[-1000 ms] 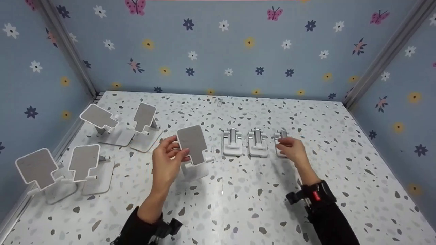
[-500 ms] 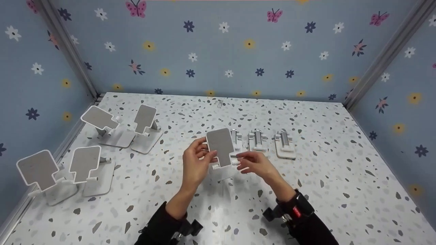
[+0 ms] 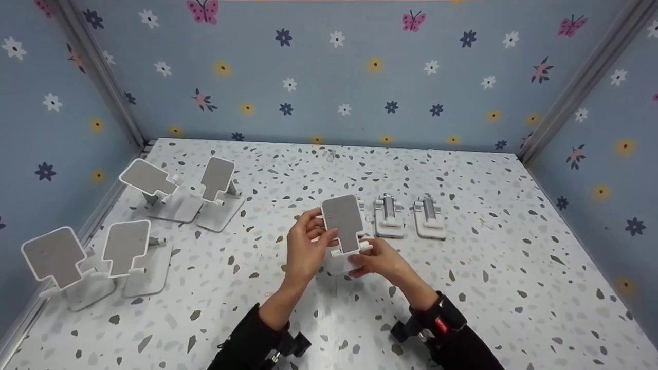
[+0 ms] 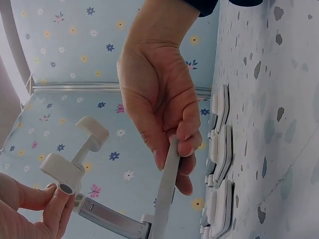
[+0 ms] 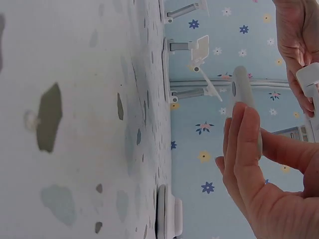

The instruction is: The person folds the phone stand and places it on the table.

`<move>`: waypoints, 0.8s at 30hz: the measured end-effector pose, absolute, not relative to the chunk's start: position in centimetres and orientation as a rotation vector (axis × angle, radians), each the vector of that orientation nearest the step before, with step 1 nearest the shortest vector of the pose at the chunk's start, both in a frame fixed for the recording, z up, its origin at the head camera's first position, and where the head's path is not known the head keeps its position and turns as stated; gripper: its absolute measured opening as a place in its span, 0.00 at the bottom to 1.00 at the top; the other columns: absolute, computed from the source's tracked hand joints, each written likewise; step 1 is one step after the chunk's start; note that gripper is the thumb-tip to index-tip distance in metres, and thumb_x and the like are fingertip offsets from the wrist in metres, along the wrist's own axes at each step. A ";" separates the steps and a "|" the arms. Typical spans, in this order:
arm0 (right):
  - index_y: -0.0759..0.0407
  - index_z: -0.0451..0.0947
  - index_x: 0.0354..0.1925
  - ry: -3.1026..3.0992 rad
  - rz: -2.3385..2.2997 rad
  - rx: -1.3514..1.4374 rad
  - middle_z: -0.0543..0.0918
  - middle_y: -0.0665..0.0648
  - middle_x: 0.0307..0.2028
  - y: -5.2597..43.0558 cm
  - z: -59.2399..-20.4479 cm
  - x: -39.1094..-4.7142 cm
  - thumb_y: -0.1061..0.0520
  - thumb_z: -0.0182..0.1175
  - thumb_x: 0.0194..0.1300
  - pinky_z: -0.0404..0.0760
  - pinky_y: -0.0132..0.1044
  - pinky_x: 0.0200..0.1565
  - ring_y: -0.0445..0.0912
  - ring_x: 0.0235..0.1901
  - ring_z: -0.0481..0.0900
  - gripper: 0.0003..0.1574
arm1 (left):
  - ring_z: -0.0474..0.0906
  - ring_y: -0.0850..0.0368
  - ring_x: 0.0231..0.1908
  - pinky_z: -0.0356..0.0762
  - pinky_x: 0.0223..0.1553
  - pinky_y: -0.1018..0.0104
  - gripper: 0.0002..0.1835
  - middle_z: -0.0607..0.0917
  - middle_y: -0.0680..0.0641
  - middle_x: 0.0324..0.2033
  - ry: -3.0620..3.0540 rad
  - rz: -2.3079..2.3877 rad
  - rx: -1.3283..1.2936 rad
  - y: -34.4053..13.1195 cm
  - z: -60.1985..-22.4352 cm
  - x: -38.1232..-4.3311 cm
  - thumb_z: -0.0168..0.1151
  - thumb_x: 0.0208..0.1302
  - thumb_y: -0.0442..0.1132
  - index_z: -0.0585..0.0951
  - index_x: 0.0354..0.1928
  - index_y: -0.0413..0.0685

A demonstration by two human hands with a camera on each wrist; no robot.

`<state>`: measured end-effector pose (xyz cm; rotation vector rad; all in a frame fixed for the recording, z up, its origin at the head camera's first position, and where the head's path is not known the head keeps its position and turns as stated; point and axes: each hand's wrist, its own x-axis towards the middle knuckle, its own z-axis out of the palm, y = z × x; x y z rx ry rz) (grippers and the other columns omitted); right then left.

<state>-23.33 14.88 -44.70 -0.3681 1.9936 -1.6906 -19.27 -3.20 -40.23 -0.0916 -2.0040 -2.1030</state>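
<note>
An unfolded phone stand [image 3: 342, 221] with a grey pad and white rim is between both hands, lifted off the table. My left hand [image 3: 308, 246] pinches the left edge of its plate. With thumb and fingers, my right hand [image 3: 380, 259] grips the white base [image 5: 242, 82] below; the left wrist view shows the fingertips on that base's edge. A silver arm [image 4: 112, 219] joins base and plate. Just beyond lie two folded phone stands, one nearer [image 3: 389, 218] and one farther right [image 3: 429, 219]. A third is mostly hidden behind the held plate.
Several unfolded phone stands stand at the left, among them a front one [image 3: 126, 249] and a back one [image 3: 217, 180]. The speckled table [image 3: 488, 288] is enclosed by blue flowered walls [image 3: 339, 67] at the back and sides.
My left hand has carried the phone stand to the right, in front of the folded row. My right hand has left the rightmost folded stand, come left, and taken hold of the base.
</note>
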 end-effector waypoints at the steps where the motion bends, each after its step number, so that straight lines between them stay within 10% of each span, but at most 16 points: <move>1: 0.79 0.67 0.59 1.999 -1.688 -0.364 0.86 0.67 0.42 14.9 -44.8 -23.3 0.67 0.56 0.67 0.87 0.39 0.40 0.44 0.30 0.87 0.25 | 0.85 0.50 0.36 0.86 0.36 0.68 0.22 0.82 0.29 0.40 -2.020 -2.086 -0.106 -3.2 -40.2 -19.3 0.61 0.60 0.21 0.70 0.56 0.23; 7: 0.79 0.68 0.59 2.026 -1.681 -0.347 0.85 0.51 0.28 15.1 -44.9 -23.3 0.66 0.56 0.68 0.87 0.38 0.39 0.40 0.27 0.86 0.24 | 0.84 0.45 0.37 0.85 0.37 0.70 0.29 0.83 0.30 0.38 -2.119 -1.985 -0.148 -3.2 -40.3 -19.4 0.69 0.52 0.22 0.69 0.56 0.25; 18: 0.64 0.66 0.34 2.103 -1.679 -0.296 0.73 0.48 0.19 14.8 -44.6 -23.1 0.67 0.56 0.67 0.87 0.37 0.36 0.40 0.25 0.86 0.07 | 0.83 0.47 0.35 0.86 0.37 0.63 0.28 0.84 0.34 0.33 -2.166 -1.762 -0.092 -3.0 -40.8 -20.0 0.71 0.48 0.21 0.71 0.52 0.28; 24: 0.67 0.68 0.38 2.001 -1.744 -0.320 0.75 0.49 0.21 14.6 -44.4 -22.7 0.67 0.54 0.67 0.87 0.33 0.35 0.39 0.24 0.85 0.04 | 0.83 0.46 0.34 0.85 0.34 0.61 0.25 0.85 0.36 0.32 -2.199 -1.534 -0.078 -2.8 -41.4 -20.4 0.71 0.49 0.22 0.71 0.48 0.31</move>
